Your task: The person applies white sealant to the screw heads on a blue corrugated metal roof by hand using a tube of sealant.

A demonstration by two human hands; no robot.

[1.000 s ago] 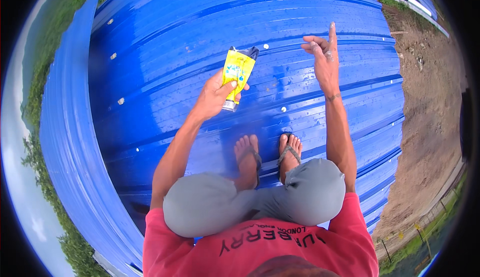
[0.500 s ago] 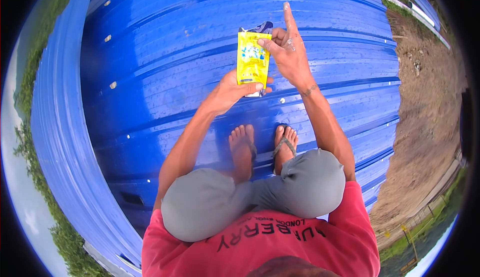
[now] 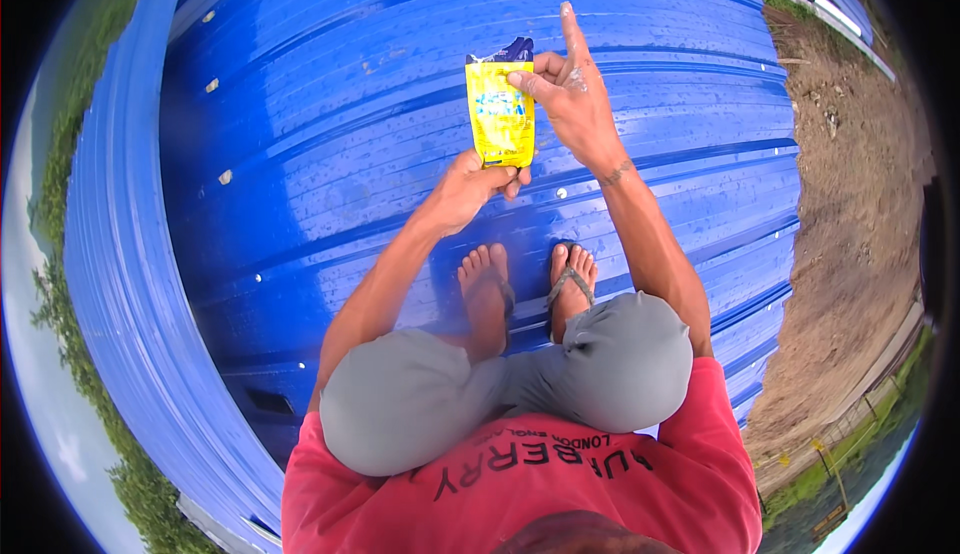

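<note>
A yellow packet point(image 3: 503, 124) with a dark blue, torn-looking top edge is held upright between my two hands. My left hand point(image 3: 470, 189) pinches its bottom end, the fingers partly behind it. At the upper right side, my right hand point(image 3: 572, 94) grips it between the thumb and bent fingers. The right index finger points straight out, away from the packet, with whitish residue on it and on the knuckles. What the packet contains is hidden.
I crouch on a blue ribbed metal sheet roof point(image 3: 330, 144) dotted with whitish patches and screw heads. My feet in flip-flops point(image 3: 572, 284) are below my hands. A raised blue edge point(image 3: 130, 224) runs along the left. Beyond the right edge lies bare brown ground point(image 3: 850, 204), lower down.
The packet has tilted slightly and shifted a little up and left with both hands. My left fingers have curled in closer at its bottom end.
</note>
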